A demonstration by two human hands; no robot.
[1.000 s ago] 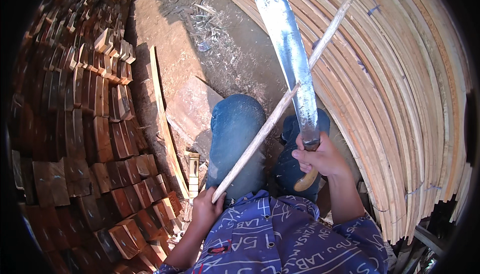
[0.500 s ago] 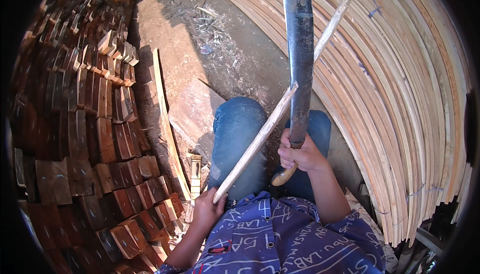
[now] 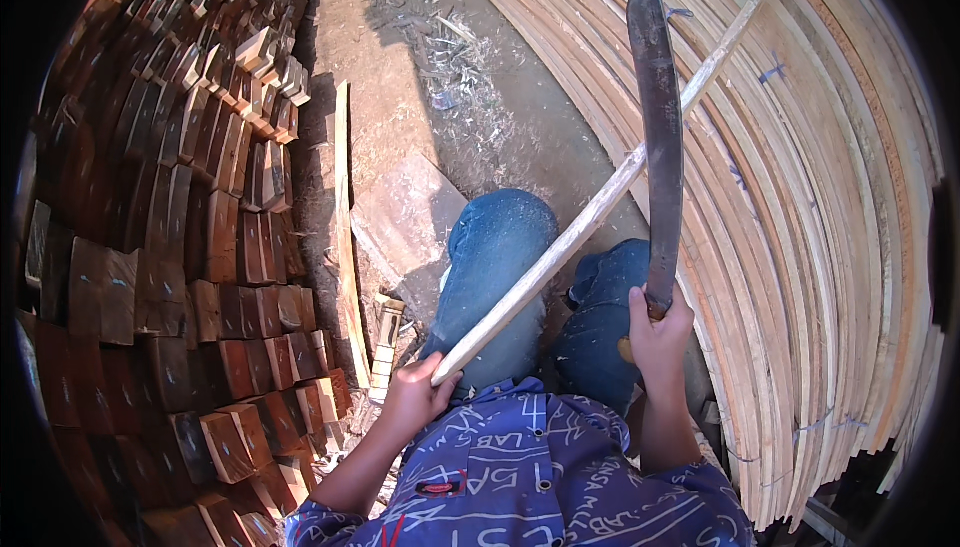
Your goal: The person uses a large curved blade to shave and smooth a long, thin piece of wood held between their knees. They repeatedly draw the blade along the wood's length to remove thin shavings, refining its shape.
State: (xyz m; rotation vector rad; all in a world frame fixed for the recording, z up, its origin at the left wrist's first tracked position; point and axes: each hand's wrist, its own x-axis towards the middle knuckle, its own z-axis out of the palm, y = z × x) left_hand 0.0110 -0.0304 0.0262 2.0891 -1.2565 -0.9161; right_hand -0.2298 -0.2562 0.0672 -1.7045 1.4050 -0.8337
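My left hand (image 3: 419, 387) is closed round the near end of a long pale wooden stick (image 3: 535, 277). The stick slants up to the right across my thigh, and its far part passes behind the blade. In my right hand (image 3: 662, 335) is a machete (image 3: 662, 137), held by its handle with the broad dark blade pointing up. The blade crosses in front of the stick; I cannot tell whether the two touch. Most of the handle is hidden by my fingers.
Stacked wooden blocks (image 3: 235, 237) rise along the left. Long bundled wooden strips (image 3: 790, 237) curve along the right. A thin wooden strip (image 3: 346, 217), a flat board (image 3: 408, 215) and a yellowish tool-like object (image 3: 387, 342) lie on the ground at left. Wood shavings (image 3: 468, 82) are scattered ahead.
The machete has moved right, its tip now lower and further right. The stick has shifted right too, with more of its length showing left of the blade. My view has turned slightly.
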